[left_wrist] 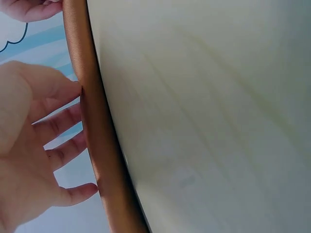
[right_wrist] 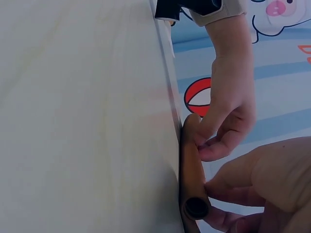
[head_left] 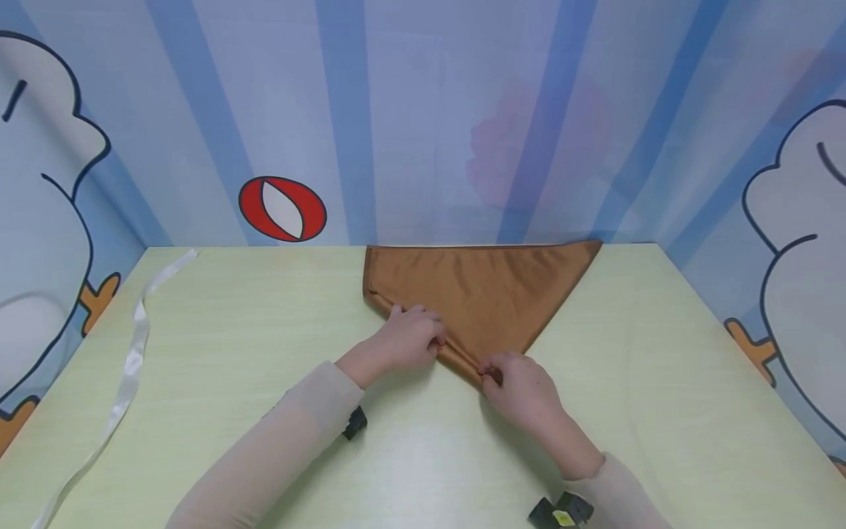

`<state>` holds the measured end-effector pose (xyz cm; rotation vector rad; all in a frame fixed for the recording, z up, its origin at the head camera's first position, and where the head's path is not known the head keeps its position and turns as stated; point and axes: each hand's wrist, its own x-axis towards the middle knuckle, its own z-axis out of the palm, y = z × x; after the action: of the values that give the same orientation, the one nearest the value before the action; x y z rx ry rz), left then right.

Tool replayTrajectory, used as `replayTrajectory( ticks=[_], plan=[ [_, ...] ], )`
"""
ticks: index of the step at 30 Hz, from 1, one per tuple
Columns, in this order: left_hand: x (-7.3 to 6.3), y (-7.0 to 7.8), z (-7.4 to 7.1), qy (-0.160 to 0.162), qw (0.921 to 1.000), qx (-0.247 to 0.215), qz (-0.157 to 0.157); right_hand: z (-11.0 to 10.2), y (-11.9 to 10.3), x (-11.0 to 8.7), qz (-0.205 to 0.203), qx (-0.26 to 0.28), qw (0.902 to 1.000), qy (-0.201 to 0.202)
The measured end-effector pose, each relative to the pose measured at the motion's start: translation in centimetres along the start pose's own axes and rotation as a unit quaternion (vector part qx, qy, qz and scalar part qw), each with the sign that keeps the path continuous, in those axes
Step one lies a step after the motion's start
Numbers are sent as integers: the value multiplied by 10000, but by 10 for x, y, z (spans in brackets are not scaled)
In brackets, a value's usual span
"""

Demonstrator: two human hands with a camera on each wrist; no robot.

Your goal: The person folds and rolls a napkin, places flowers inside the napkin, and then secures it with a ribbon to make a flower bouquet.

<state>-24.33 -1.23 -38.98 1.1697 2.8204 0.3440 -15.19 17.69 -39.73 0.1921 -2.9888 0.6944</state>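
Note:
A brown satin cloth (head_left: 485,283) lies at the back of the table, its lower-left side turned into a narrow roll (head_left: 457,359). My left hand (head_left: 406,339) holds the roll near its middle, fingers bent. Nearer to me, my right hand (head_left: 522,391) pinches the roll close to its lower end. In the left wrist view the rolled cloth (left_wrist: 95,111) runs down past my left fingertips. From the right wrist, the hollow end of the roll (right_wrist: 193,170) shows beside my right thumb and fingers. The undersides of the fingers are partly hidden.
A white ribbon (head_left: 134,353) stretches along the left side of the pale green table (head_left: 264,316). Behind the table hangs a blue striped backdrop (head_left: 423,125) with cartoon drawings. Small black devices sit under my left wrist (head_left: 355,424) and right wrist (head_left: 562,512).

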Motion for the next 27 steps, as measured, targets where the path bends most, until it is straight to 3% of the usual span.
replayTrajectory(
  ticks=[7,17,27],
  plan=[
    [1,2,-2,-233,9997,25,-20,-2,1,-1,57,-112,9999,-101],
    [-2,4,-3,-12,10000,30,88,-1,2,-1,-156,-172,9997,-101],
    [-5,3,-3,-79,9996,116,264,0,3,-2,-279,-219,9992,-177]
  ],
)
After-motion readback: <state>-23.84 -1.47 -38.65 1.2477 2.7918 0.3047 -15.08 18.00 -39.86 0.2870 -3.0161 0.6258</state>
